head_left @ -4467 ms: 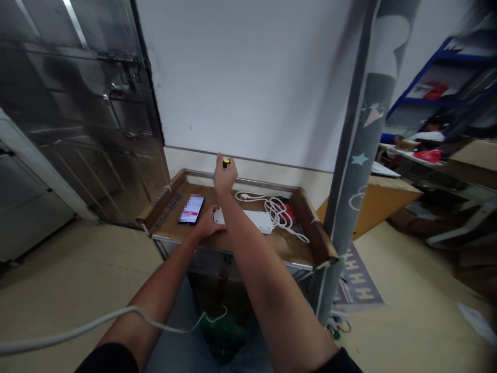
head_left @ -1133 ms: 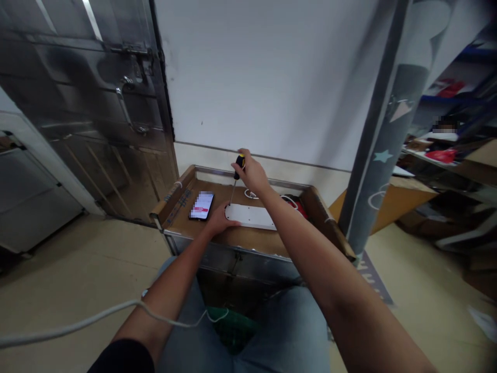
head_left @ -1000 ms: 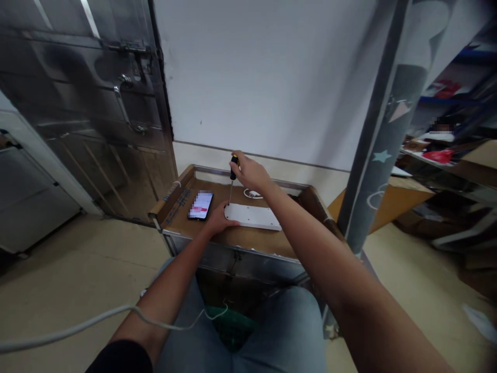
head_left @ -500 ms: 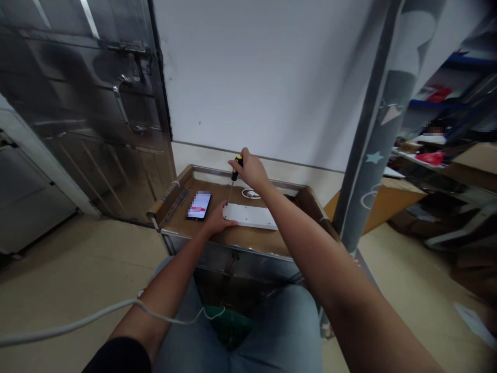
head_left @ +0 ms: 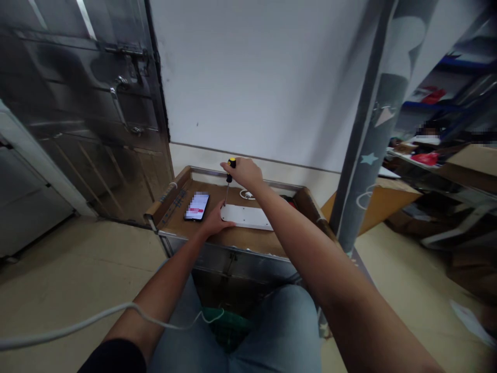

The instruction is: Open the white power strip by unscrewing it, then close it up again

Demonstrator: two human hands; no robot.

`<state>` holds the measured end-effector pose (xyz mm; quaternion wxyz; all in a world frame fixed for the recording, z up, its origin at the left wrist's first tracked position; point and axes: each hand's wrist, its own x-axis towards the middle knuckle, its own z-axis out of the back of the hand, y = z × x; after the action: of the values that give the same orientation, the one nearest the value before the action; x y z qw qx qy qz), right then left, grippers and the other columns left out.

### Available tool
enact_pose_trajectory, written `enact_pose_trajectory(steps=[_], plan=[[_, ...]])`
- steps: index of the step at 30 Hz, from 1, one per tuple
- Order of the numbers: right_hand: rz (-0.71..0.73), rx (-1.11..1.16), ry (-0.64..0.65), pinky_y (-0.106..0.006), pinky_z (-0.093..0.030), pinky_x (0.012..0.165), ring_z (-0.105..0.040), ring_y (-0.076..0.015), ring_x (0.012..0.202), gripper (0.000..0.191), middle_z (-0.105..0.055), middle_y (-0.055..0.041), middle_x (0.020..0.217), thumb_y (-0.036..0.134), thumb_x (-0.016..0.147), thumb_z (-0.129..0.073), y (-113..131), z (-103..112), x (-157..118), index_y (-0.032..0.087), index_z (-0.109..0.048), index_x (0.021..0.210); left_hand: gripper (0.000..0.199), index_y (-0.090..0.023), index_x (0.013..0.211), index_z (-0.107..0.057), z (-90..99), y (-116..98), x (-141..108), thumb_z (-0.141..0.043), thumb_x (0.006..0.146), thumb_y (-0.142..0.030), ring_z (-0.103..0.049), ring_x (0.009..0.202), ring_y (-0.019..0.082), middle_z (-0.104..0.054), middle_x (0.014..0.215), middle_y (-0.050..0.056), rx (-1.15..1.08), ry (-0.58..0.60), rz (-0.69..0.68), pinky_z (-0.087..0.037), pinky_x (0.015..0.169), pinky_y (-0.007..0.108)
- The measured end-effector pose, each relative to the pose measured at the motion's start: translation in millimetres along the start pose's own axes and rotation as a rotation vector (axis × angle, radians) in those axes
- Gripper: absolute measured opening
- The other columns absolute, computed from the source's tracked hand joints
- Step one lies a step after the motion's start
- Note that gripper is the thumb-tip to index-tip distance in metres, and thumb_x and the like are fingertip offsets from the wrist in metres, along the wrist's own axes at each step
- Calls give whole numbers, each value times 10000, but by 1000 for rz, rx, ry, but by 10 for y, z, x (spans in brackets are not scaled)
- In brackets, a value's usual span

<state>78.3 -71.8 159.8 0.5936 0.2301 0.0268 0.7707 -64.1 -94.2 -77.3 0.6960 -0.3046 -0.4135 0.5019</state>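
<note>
My right hand is closed round the black and yellow handle of a screwdriver, held almost upright. Its thin shaft points down to the left end of a long white case, which looks like a power strip lying with its screw-hole side up. Small dark holes dot its face. At that same end, my left hand grips the case between thumb and fingers. My right forearm hides the case's far right end. A phone with a lit screen lies to the left of my left hand.
A cardboard-covered bench with raised wooden sides stands against the wall. Behind the case lies a coiled white cable. A grey pole rises at the right. Another white cable crosses my left forearm. Below is a green basket.
My right hand has turned on the screwdriver handle, its fingers now lying flatter across the top. The screwdriver stands slightly more upright. My left hand stays on the case; the view has shifted slightly.
</note>
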Motion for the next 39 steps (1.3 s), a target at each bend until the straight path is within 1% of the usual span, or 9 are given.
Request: enact_pose_trajectory(steps=[3, 6, 9, 13, 16, 18, 23, 28, 39], plan=[[-20, 10, -76, -360, -500, 816, -726, -302, 948, 674, -768, -186, 1000, 767, 976, -443, -61, 65, 14, 167, -749, 989, 1155, -112, 1608, -378, -7, 34, 11, -953, 657, -427, -525, 1485, 378, -510, 1605, 243, 10, 7, -19, -379, 1285, 526], [-68, 25, -202, -339, -468, 781, -705, -279, 913, 729, -762, -173, 974, 750, 1019, -305, -268, 258, 15, 170, -746, 1020, 1204, -92, 1650, -301, -10, 64, 17, -932, 689, -450, -513, 1502, 388, -493, 1616, 263, 24, 7, -33, -384, 1286, 530], [-116, 22, -259, -312, -404, 708, -646, -235, 792, 642, -735, -144, 841, 688, 1010, -398, -672, 543, -46, 156, -738, 890, 1131, -86, 1650, -304, -7, 81, 20, -881, 747, -448, -458, 1547, 397, -457, 1646, 267, 54, -4, -49, -341, 1313, 562], [-153, -12, -270, -307, -323, 654, -526, -168, 655, 513, -635, -74, 650, 587, 959, -565, -1344, 864, -323, 156, -671, 701, 859, -122, 1552, -475, -15, 84, 29, -800, 816, -422, -409, 1581, 371, -469, 1647, 223, 99, -23, -85, -272, 1353, 550], [-202, -46, -271, -306, -303, 629, -491, -146, 618, 510, -557, -30, 588, 554, 971, -581, -1714, 951, -606, 162, -620, 647, 794, -139, 1523, -505, -34, 71, 39, -774, 833, -424, -395, 1589, 364, -465, 1649, 213, 124, -39, -94, -262, 1359, 547], [-225, -59, -249, -282, -359, 627, -508, -128, 619, 503, -555, 0, 618, 555, 998, -581, -1850, 940, -753, 158, -625, 692, 782, -132, 1512, -512, -43, 55, 42, -767, 833, -423, -393, 1587, 364, -471, 1641, 217, 140, -50, -94, -256, 1361, 547], [-245, -61, -175, -317, -593, 772, -666, -136, 800, 430, -687, -10, 901, 559, 1019, -615, -1914, 822, -853, 135, -686, 1004, 735, -148, 1476, -543, -37, 16, 38, -762, 835, -433, -428, 1561, 353, -542, 1576, 194, 176, -65, -88, -292, 1347, 540], [-240, -75, -135, -354, -615, 838, -696, -157, 891, 418, -715, -40, 992, 546, 1020, -620, -1874, 773, -773, 137, -695, 1069, 754, -142, 1478, -533, -28, 17, 48, -768, 837, -461, -475, 1524, 358, -509, 1598, 212, 197, -68, -66, -313, 1335, 535], [-239, -106, -81, -393, -631, 901, -716, -194, 1008, 401, -723, -69, 1137, 493, 1013, -653, -1895, 860, -776, 134, -690, 1187, 687, -120, 1429, -552, -20, 14, 61, -754, 857, -441, -465, 1538, 352, -517, 1581, 227, 196, -52, -62, -313, 1338, 507]])
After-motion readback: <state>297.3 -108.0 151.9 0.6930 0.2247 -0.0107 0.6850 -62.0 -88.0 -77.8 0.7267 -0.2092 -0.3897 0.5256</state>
